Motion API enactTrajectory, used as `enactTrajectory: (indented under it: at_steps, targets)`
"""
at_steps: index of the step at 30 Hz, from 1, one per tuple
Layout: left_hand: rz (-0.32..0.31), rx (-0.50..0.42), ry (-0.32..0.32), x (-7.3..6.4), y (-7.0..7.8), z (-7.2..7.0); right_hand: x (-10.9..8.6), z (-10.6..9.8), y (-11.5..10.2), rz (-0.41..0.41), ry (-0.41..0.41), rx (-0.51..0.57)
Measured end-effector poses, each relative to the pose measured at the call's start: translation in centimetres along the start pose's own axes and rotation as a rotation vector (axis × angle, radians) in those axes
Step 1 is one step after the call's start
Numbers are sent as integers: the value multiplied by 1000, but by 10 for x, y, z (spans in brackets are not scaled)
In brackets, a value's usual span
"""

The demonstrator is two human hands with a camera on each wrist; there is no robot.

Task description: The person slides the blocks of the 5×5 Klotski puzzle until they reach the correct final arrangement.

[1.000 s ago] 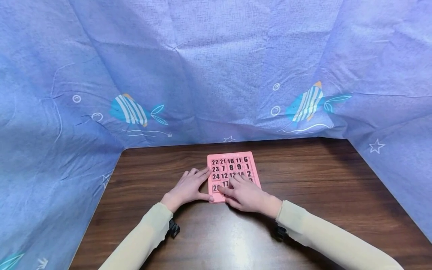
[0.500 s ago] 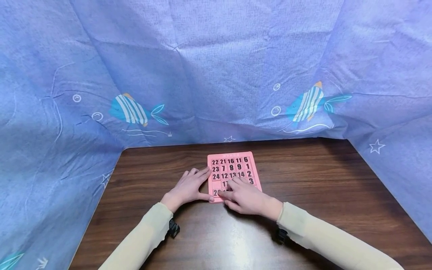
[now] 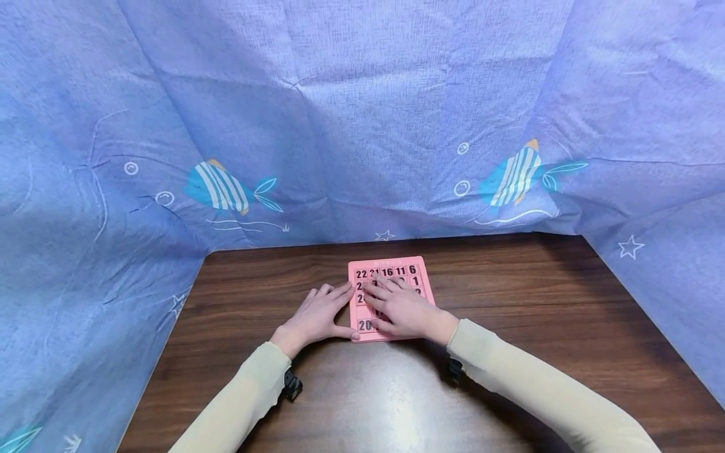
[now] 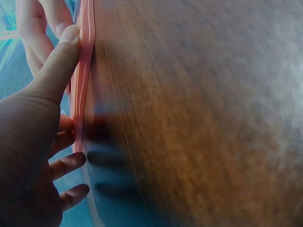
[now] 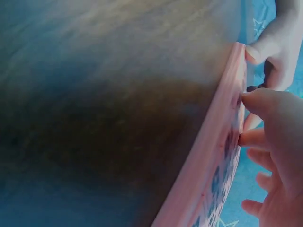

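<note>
A pink sliding number puzzle (image 3: pixel 364 311) lies flat on the table, with black numbers on its square tiles. My left hand (image 3: pixel 317 318) touches its left side, thumb at the near corner and fingertips farther up the edge. In the left wrist view the thumb (image 4: pixel 66 52) rests against the puzzle's pink rim (image 4: pixel 84 80). Over the tiles my right hand (image 3: pixel 404 308) spreads its fingers, hiding much of the middle and lower rows. The 20 tile (image 3: pixel 364 325) shows at the lower left, below a bare pink slot. In the right wrist view, thumb and index fingertip touch the puzzle face (image 5: pixel 227 142).
The dark wood-grain table (image 3: pixel 510 302) extends around the puzzle. A blue cloth (image 3: pixel 362 126) with printed fish hangs behind it and down both sides. A small black device (image 3: pixel 292 385) is strapped at the left wrist, another (image 3: pixel 455 370) at the right.
The 20 tile slid down one place to the bottom row, leaving the slot above it bare. My right hand then moved up over the tiles, fingers spreading. The left hand stayed put.
</note>
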State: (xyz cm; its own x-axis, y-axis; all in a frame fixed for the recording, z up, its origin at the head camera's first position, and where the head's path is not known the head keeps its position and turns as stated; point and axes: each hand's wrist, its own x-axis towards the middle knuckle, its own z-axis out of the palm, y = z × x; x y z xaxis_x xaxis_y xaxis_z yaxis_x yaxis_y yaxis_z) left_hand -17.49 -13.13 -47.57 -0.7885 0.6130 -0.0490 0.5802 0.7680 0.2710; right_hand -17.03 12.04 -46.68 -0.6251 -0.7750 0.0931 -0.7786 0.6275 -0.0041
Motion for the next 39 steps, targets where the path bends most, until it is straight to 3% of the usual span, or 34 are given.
enactTrajectory:
  at_steps: [19,24,32,39]
  targets:
    - [1,9,13,0,-2,1,-12,-4,-10,-112,-16,18]
    - [2,5,8,0,-1,1,-1,-5,-3,-80,-44,84]
    - [-1,-2,0,0,0,1,16,-4,14,51,-118,100]
    - [-5,-4,-10,0,-1,0,16,-5,13,40,-138,107]
